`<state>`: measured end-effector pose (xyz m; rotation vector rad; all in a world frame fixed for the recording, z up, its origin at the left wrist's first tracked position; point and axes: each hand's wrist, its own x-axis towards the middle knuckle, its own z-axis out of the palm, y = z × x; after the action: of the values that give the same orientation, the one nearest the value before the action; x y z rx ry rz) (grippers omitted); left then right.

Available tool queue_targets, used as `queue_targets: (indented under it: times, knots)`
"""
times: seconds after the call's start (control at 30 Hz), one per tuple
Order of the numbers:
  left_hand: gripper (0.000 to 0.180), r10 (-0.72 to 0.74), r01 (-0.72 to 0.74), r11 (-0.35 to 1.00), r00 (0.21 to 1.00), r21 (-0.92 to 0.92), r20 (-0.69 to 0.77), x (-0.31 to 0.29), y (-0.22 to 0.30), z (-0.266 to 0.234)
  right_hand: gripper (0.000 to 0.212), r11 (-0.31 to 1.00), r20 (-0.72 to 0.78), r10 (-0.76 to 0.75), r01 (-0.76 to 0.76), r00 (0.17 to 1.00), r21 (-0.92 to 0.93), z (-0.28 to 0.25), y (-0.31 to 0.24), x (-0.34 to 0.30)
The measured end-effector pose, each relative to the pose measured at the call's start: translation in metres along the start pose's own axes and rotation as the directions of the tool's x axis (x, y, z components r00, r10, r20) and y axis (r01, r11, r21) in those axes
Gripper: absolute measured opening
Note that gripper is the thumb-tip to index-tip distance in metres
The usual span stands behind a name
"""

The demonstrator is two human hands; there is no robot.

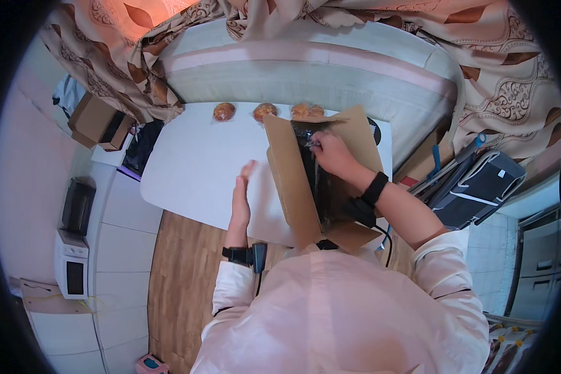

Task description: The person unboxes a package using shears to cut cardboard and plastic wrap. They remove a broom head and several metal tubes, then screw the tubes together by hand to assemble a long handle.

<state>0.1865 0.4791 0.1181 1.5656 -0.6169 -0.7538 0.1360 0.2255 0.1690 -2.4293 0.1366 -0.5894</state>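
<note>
An open brown cardboard box (283,181) stands on the white table (199,162), its flaps spread outward. My right hand (335,154) reaches into the far end of the box, fingers pinched on a crinkled clear plastic wrapper (305,134). What the wrapper encloses is hidden by the hand and the dark inside of the box. To the left of the box, my left hand (241,196) is held up with fingers stretched out, holding nothing. Along the table's far edge lie round golden-brown buns in clear wrap: one (224,111), another (265,112), and more (307,111) partly behind the box.
A round black object (374,131) shows behind the box's right flap. Folded dark gear with blue-ended poles (480,187) leans at the right. On the left are an open brown carton (100,121), a dark appliance (79,206) and a white microwave (73,265). Patterned curtains (480,68) hang behind.
</note>
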Motion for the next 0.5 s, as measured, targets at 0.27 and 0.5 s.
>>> queue_targets:
  times: [0.27, 0.5]
  knots:
    - [0.075, -0.443, 0.415, 0.775, 0.895, -0.476, 0.058, 0.034, -0.141, -0.007, 0.01, 0.651, 0.203, 0.381, -0.417, 0.902, 0.634, -0.023, -0.029, -0.018]
    - [0.058, -0.193, 0.051, 0.868, 0.951, -0.494, -0.241, 0.012, -0.047, 0.022, 0.014, 0.226, 0.225, 0.399, -0.334, 0.889, 0.915, -0.022, -0.024, -0.031]
